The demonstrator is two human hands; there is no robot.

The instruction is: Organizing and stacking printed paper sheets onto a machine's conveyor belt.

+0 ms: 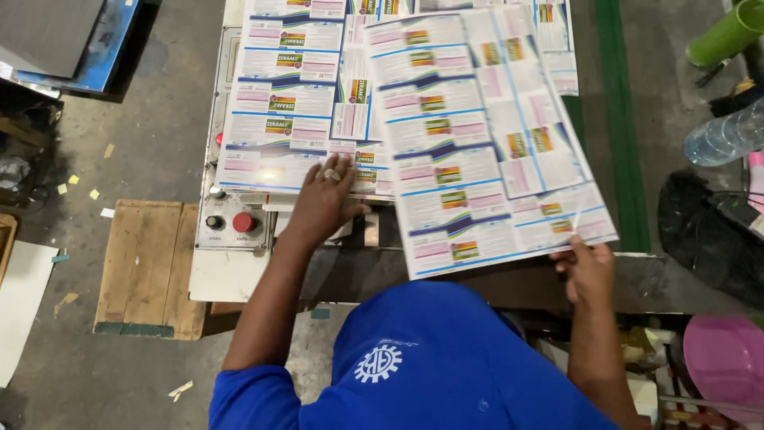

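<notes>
Printed paper sheet (pixel 477 135) — centre-right of frame, tilted, near corner pinched by right hand (pixel 587 271). Left hand (pixel 322 203), fingers spread flat, presses a paper stack (pixel 278 103) at upper centre. Red button (pixel 243 222) just left of it — clear bottle (pixel 726 135) at right edge.

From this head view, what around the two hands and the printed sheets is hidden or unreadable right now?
- Right hand: fingertips hidden under the lifted printed sheet it grips at the corner.
- Flat sheet stack: far end cut off by the top edge; right part covered by the lifted sheet.
- Left hand: palm hidden as it presses the stack.
- Control panel: button labels too small.
</notes>
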